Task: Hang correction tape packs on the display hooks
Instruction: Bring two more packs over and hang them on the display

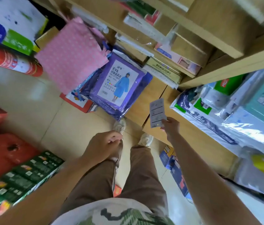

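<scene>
I look straight down a shop aisle at my legs and shoes. My right hand [171, 127] pinches the lower end of a flat correction tape pack [157, 112], its printed white back card facing me, held out over a cardboard box. My left hand [105, 146] hangs in front of my left thigh with the fingers curled in; whether something small is in it I cannot tell. No display hooks show in this view.
Wooden shelving [225, 69] with boxed stationery rises on the right. Purple raincoat packs [120, 83] and a pink dotted bag [73, 52] lie ahead on cardboard boxes [146, 101]. Red and green cartons [14, 169] line the left. Beige floor tiles [30, 101] lie between.
</scene>
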